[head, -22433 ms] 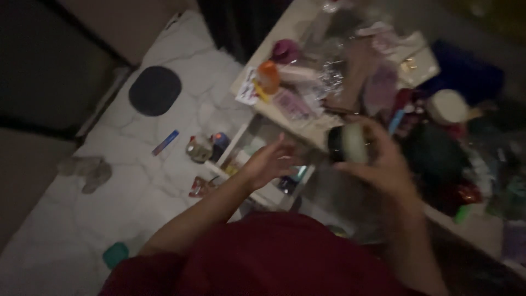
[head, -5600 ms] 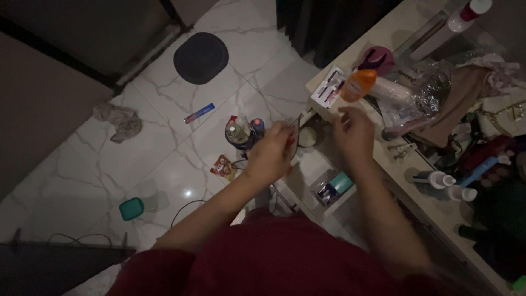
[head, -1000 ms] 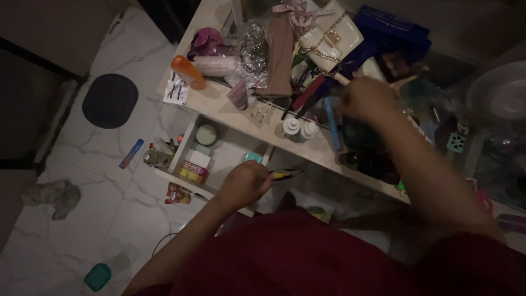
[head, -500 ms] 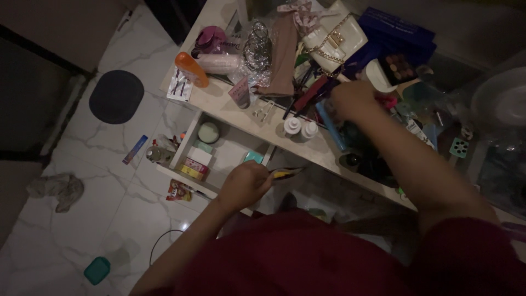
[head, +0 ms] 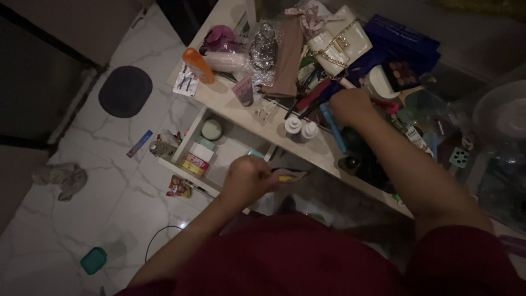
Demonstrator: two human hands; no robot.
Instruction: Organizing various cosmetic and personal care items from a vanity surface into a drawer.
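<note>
A small yellow and dark thing [head: 286,175] sits pinched in the closed fingers of the left hand [head: 247,180] just in front of the open drawer [head: 230,151], while the right hand [head: 350,105], fingers curled shut, digs into the messy pile on the table [head: 263,123] past that drawer.

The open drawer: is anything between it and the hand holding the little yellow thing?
Nothing visible. The left hand grips a small yellow and dark item right beside the open drawer, with no object between them. The right hand is away among the tabletop clutter.
</note>
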